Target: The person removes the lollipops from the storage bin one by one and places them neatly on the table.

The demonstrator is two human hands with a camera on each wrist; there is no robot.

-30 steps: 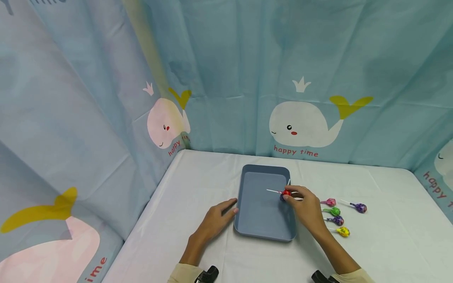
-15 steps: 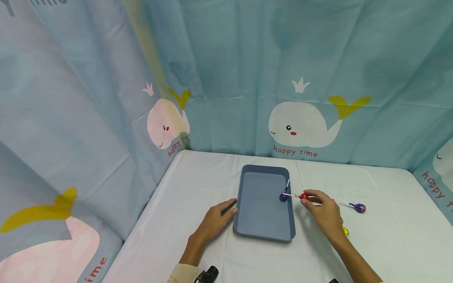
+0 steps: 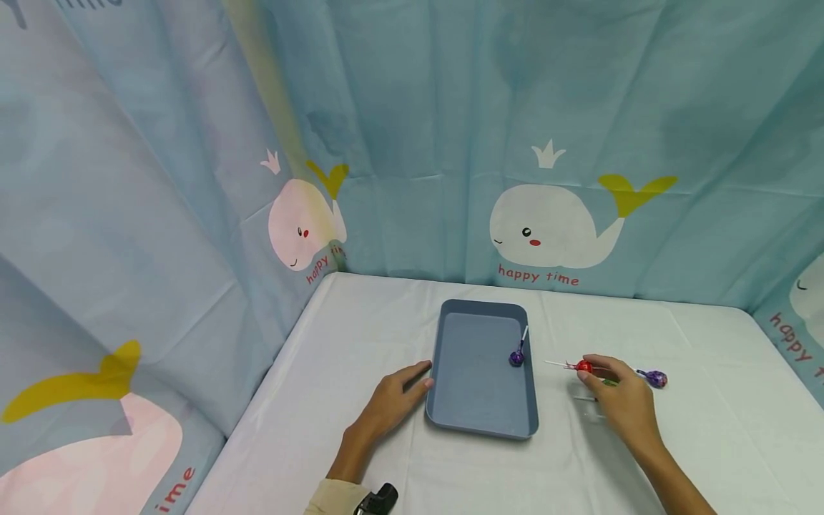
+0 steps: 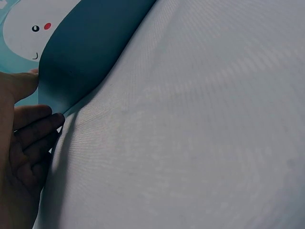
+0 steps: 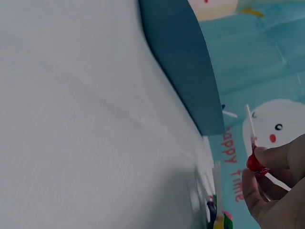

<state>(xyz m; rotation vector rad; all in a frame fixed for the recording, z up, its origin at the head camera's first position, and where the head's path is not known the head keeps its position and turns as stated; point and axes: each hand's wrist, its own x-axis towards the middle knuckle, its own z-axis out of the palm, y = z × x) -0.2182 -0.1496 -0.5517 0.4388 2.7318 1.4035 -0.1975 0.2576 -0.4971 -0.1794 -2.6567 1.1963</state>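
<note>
My right hand (image 3: 621,400) pinches a red lollipop (image 3: 584,366) by its wrapped head between thumb and fingertips, over the table right of the tray. Its white stick points left; the right wrist view shows the red head (image 5: 256,163) between thumb and fingers. At the left wall of the blue-grey tray (image 3: 479,429), my left hand (image 3: 391,402) has its fingertips right at the rim, fingers relaxed. Inside the tray lies a purple lollipop (image 3: 516,357), stick toward the far right corner. Beneath the right hand a green lollipop (image 3: 609,383) shows partly; others there are hidden.
Another purple lollipop (image 3: 655,379) lies beyond the right hand. A white cloth (image 3: 360,322) covers the table, creased in places. Along the back and left hangs a blue curtain (image 3: 412,143) printed with whales.
My right hand, pinching the red lollipop, has moved from above the tray to the right, over the loose lollipops. The left hand, tray and purple lollipop inside it stay put.
</note>
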